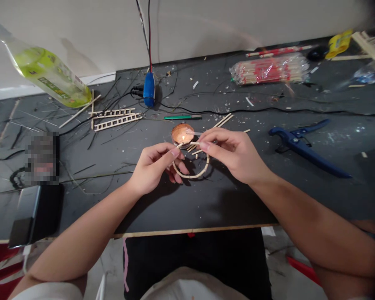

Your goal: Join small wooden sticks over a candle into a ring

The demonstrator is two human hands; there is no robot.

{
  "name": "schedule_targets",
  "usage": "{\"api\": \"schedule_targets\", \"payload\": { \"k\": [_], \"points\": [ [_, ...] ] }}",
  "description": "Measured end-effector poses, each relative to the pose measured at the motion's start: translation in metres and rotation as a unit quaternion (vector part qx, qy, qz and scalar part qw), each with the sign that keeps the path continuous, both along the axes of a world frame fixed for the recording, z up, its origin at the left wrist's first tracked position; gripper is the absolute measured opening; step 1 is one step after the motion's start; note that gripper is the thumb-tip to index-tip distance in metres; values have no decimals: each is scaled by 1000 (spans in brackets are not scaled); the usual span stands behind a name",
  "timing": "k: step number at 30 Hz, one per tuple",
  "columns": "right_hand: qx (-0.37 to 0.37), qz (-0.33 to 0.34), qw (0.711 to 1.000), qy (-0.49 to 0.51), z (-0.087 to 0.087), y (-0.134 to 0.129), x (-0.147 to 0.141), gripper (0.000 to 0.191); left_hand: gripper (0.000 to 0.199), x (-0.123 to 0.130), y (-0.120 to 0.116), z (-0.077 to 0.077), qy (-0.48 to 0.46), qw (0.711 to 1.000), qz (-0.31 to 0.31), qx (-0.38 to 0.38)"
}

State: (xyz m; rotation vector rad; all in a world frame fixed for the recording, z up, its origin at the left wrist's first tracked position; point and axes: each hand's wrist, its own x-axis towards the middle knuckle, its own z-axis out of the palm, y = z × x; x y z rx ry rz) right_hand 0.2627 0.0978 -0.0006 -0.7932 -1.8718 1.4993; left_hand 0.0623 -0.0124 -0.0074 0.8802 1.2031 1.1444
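Note:
A ring-shaped loop of short pale wooden segments point(192, 176) hangs between my two hands, its ends at the top. My left hand point(158, 164) pinches one end between thumb and finger, its other fingers curled loosely behind the loop. My right hand point(233, 152) pinches the other end. A thin whitish strip point(192, 133) sticks out from its fingers over the candle; what it is I cannot make out. Just beyond my fingertips a small round tin candle point(182, 130) burns with a little flame. Thin wooden sticks point(222, 121) lie beside it, partly behind my right hand.
Two small wooden ladders point(117, 121), a green-handled tool point(181, 117) and a blue block with cables point(149, 89) lie beyond. Blue cutters point(309, 152) rest at right. A tilted bottle point(53, 77), bagged sticks point(270, 70) and a black cable point(237, 111) are farther back.

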Motion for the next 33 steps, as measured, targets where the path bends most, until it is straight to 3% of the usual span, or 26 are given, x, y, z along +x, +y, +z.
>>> {"api": "schedule_targets", "payload": {
  "k": [11, 18, 33],
  "points": [
    [-35, -92, 995, 25, -8, 14, 3, 29, 26, -3, 2, 1, -38, 999, 21, 4],
    [-16, -20, 1000, 12, -1, 6, 0, 19, 30, -2, 1, 0, -27, 1000, 11, -2],
    [-22, -34, 999, 17, 0, 5, -1, 16, 26, -5, 1, -2, -52, 999, -1, -1]
  ]
}}
